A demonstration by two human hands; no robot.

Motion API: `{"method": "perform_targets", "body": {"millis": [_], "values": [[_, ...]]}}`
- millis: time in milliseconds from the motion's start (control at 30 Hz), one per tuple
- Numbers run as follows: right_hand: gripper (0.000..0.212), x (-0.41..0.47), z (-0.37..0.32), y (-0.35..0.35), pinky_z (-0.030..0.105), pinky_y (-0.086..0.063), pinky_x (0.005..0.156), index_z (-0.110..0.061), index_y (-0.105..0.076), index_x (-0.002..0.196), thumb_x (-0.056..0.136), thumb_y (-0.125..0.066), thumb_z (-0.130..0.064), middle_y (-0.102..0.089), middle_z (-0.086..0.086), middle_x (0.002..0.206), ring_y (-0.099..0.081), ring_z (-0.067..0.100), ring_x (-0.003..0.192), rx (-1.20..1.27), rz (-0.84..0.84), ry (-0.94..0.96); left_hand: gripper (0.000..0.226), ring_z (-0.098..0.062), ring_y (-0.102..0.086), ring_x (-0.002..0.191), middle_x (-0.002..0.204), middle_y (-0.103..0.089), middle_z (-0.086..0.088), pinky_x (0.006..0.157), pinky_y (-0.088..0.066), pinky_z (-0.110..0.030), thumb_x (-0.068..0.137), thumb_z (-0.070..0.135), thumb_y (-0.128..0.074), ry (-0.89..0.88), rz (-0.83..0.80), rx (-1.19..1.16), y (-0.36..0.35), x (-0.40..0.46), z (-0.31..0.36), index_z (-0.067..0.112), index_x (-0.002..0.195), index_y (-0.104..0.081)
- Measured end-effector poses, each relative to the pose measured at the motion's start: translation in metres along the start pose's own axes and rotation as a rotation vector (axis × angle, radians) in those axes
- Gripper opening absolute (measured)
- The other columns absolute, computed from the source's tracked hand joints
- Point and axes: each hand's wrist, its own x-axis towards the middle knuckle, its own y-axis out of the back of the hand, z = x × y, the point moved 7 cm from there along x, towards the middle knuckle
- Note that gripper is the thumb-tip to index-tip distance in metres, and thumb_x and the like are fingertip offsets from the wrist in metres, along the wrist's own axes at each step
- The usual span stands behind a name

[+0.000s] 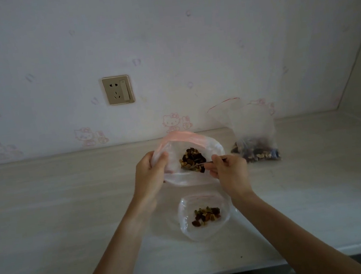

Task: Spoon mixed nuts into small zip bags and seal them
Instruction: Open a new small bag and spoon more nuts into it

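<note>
My left hand (150, 174) grips the left rim of an open clear zip bag (212, 146) with a pink-red strip, held above the table. Mixed nuts (192, 159) lie inside it. My right hand (229, 169) pinches a thin metal spoon (197, 164) whose bowl end reaches into the nuts in that bag. A second small clear bag (187, 226) lies open on the table nearer to me, between my forearms, with a small heap of nuts (206, 215) in it.
A larger clear zip bag (253, 128) with nuts at its bottom stands at the back right against the wall. The pale table (59, 207) runs to a curved front edge. A wall socket (118, 90) is above left.
</note>
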Motion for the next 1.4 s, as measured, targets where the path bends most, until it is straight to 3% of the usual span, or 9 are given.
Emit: {"method": "perform_targets", "body": {"millis": [333, 500, 800, 1033, 1167, 1267, 1400], "values": [[0.028, 0.008, -0.007, 0.004, 0.043, -0.066, 0.073, -0.035, -0.067, 0.08, 0.105, -0.057, -0.027, -0.078, -0.002, 0.088, -0.075, 0.01, 0.081, -0.12, 0.052, 0.114, 0.011, -0.006, -0.067, 0.064, 0.074, -0.071, 0.009, 0.054, -0.052, -0.02, 0.101, 0.026, -0.065, -0.082, 0.005, -0.085, -0.004, -0.001, 0.009, 0.019, 0.099, -0.073], [0.024, 0.005, -0.006, 0.007, 0.039, -0.066, 0.069, -0.016, -0.075, 0.103, 0.105, -0.055, -0.029, -0.078, -0.003, 0.091, -0.075, 0.008, 0.084, -0.147, 0.04, 0.128, 0.011, -0.004, -0.067, 0.06, 0.07, -0.071, 0.011, 0.052, -0.052, -0.021, 0.101, 0.024, -0.064, -0.082, 0.053, -0.078, 0.002, 0.002, 0.006, 0.02, 0.095, -0.073], [0.029, 0.007, 0.003, -0.003, 0.04, -0.063, 0.084, -0.012, -0.077, 0.099, 0.107, -0.051, -0.021, -0.078, -0.003, 0.09, -0.075, 0.011, 0.085, -0.216, -0.008, 0.104, 0.015, -0.007, -0.068, 0.059, 0.074, -0.072, 0.006, 0.053, -0.053, -0.02, 0.101, 0.029, -0.064, -0.077, 0.048, -0.037, -0.002, 0.001, -0.001, 0.019, 0.093, -0.072], [0.026, 0.011, 0.0, -0.005, 0.043, -0.063, 0.083, -0.017, -0.077, 0.101, 0.106, -0.052, -0.025, -0.079, -0.005, 0.088, -0.076, 0.01, 0.079, -0.237, 0.007, 0.089, 0.016, -0.008, -0.067, 0.059, 0.072, -0.07, 0.005, 0.051, -0.051, -0.02, 0.102, 0.026, -0.063, -0.076, 0.069, -0.041, -0.001, 0.002, -0.002, 0.017, 0.093, -0.071], [0.024, 0.014, 0.007, -0.004, 0.044, -0.063, 0.085, -0.018, -0.076, 0.096, 0.106, -0.055, -0.023, -0.079, -0.004, 0.084, -0.077, 0.014, 0.076, -0.106, 0.012, -0.018, 0.016, -0.008, -0.067, 0.06, 0.072, -0.07, 0.005, 0.052, -0.052, -0.022, 0.102, 0.027, -0.063, -0.069, 0.081, -0.029, 0.0, 0.003, -0.003, 0.017, 0.093, -0.071], [0.025, 0.015, 0.011, -0.001, 0.038, -0.064, 0.079, -0.013, -0.077, 0.098, 0.105, -0.056, -0.022, -0.08, -0.002, 0.084, -0.078, 0.013, 0.074, -0.042, 0.029, -0.086, 0.014, -0.009, -0.068, 0.062, 0.076, -0.071, 0.003, 0.052, -0.052, -0.021, 0.101, 0.027, -0.063, -0.071, 0.095, -0.034, 0.001, 0.003, -0.003, 0.018, 0.094, -0.071], [0.023, 0.015, 0.01, 0.001, 0.017, -0.057, 0.058, -0.01, -0.077, 0.1, 0.105, -0.056, -0.02, -0.08, 0.002, 0.085, -0.078, 0.011, 0.072, 0.039, 0.016, -0.145, 0.012, -0.016, -0.071, 0.073, 0.085, -0.074, -0.001, 0.059, -0.056, -0.028, 0.1, 0.029, -0.065, -0.071, 0.109, -0.039, 0.004, 0.004, -0.003, 0.02, 0.098, -0.072]]}}
